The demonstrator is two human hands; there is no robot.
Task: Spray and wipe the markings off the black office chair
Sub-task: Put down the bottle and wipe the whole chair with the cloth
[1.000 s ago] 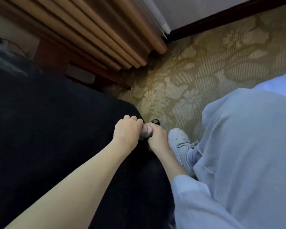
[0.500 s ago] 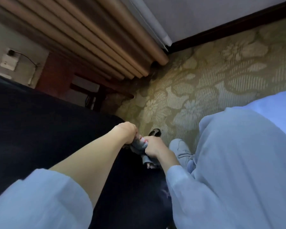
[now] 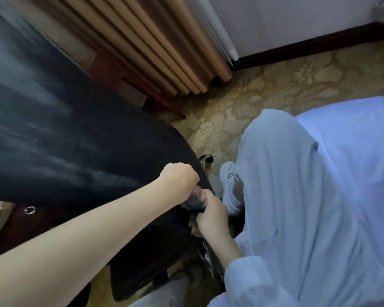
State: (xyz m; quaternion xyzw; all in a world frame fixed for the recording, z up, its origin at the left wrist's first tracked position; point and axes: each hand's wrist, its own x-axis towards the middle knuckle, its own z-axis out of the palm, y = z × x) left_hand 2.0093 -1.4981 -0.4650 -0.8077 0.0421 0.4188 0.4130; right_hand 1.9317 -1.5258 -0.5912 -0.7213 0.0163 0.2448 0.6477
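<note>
The black office chair [image 3: 80, 147] fills the left of the head view, its fabric streaked with pale smears. At its right edge my left hand [image 3: 179, 179] is closed into a fist, touching a crumpled grey cloth [image 3: 194, 201]. Just below, my right hand [image 3: 210, 214] grips the same cloth, with the fabric bunched between the two hands. No spray bottle is visible. The chair's dark base and a black lever [image 3: 205, 255] show under my right forearm.
Tan curtains [image 3: 164, 47] hang at the top, beside a white wall with a dark baseboard [image 3: 308, 46]. Patterned carpet [image 3: 275, 85] covers the floor. My light-blue trouser leg [image 3: 297, 196] and grey shoe [image 3: 230, 189] stand close to the chair's right edge.
The view has swung, so more of the chair's smeared surface and its underside show. Both hands stayed together at the chair's right edge, and the cloth now hangs lower from my right hand.
</note>
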